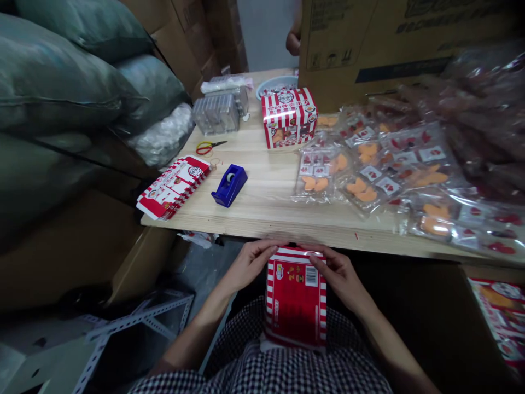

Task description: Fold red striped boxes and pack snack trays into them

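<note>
A red and white striped carton [296, 298] with a barcode rests against my lap, below the table's front edge. At its upper left corner, my left hand [256, 261] pinches the edge between thumb and fingers. My right hand [334, 271] grips the upper right corner, its thumb lying on the printed face near the barcode. Beyond the table edge are a blue tape dispenser [229, 186], a stack of flat striped cartons [174, 186] and an assembled striped box [289, 117].
Clear packets of toy food [361, 189] cover the right of the wooden table [262, 213]. Scissors [209, 146], stacked clear plastic packs [216, 114] and a bowl [262, 87] lie farther back. A large cardboard carton [340, 54] stands behind, near another person's hand [292, 42]. Sacks [61, 71] fill the left.
</note>
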Available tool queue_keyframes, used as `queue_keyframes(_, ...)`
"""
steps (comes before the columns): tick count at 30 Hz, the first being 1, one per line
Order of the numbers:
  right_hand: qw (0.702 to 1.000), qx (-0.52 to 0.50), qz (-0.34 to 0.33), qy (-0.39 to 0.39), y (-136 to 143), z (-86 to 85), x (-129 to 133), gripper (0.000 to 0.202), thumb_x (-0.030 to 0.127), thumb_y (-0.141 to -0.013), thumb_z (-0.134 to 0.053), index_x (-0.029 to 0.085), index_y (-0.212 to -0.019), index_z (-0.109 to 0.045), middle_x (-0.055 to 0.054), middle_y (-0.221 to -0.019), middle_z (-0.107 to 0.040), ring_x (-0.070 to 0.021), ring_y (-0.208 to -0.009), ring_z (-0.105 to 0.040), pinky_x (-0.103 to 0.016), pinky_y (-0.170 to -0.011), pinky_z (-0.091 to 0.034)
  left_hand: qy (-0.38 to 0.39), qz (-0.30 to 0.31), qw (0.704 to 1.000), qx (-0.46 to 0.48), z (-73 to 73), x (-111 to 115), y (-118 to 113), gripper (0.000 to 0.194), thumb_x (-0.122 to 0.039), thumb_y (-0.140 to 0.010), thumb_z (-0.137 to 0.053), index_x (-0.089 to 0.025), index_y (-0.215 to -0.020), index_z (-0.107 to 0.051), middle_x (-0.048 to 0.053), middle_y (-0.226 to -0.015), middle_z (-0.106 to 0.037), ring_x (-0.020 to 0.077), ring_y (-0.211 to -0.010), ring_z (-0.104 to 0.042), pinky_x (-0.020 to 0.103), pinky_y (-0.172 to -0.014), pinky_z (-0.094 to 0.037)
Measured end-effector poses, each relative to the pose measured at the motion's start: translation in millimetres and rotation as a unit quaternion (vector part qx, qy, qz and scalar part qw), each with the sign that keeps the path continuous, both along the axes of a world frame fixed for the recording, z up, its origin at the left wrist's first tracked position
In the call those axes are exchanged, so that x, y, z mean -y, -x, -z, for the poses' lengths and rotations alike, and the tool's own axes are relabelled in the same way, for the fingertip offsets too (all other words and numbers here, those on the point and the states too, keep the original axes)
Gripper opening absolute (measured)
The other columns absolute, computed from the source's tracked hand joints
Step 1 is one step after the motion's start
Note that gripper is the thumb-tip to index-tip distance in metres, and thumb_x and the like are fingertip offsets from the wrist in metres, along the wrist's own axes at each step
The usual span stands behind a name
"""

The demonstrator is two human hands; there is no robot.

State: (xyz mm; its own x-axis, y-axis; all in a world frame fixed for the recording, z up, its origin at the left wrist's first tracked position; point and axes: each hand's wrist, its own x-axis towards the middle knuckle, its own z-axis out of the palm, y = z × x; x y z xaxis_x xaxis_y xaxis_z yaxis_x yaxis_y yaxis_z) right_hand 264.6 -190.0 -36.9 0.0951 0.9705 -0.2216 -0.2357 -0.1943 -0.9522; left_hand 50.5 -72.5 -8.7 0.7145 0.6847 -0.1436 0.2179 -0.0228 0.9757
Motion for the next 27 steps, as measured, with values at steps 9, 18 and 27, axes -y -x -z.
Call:
queue_keyframes(9, 0.999, 0.023, 0.041, 0.011, 2, 12.8, 18, 0.032, 0.043, -0.097, -0.059, 0.032, -0.124, -0.069, -0.005, -0.136, -0.065, -0.0256, -0.128, -0.058, -0.047, -0.112, -0.04, -0.156, 0.044, 0.987, -0.015, 3.3, 23, 4, 0.039, -0.023, -0.098, -0.056, -0.029, -0.136, -0.06, 0.006, -0.147, -0.055, 0.0216, -0.136, -0.051, 0.044, -0.116, -0.04)
queue_keyframes(18, 0.992, -0.095, 0.07, 0.049, 16, 13.3, 22, 0.031, 0.04, -0.095, -0.064, 0.031, -0.124, -0.066, -0.006, -0.129, -0.068, -0.0219, -0.103, -0.07, -0.033, -0.085, -0.056, 0.003, -0.088, 0.996, 0.032, 12.1, 29, 2, 0.031, -0.027, -0.092, -0.066, -0.021, -0.123, -0.067, 0.01, -0.137, -0.064, 0.0232, -0.112, -0.069, 0.036, -0.092, -0.059)
queue_keyframes(27, 0.98, -0.163, 0.065, 0.088, -1, -41.8, 13, 0.024, 0.043, -0.092, -0.067, 0.025, -0.109, -0.07, -0.004, -0.116, -0.072, -0.019, -0.105, -0.069, -0.03, -0.091, -0.054, -0.215, -0.047, 0.973, 0.071, -25.8, 30, 11, 0.029, -0.004, -0.09, -0.061, -0.02, -0.112, -0.073, 0.007, -0.121, -0.073, 0.0183, -0.11, -0.07, 0.033, -0.096, -0.058)
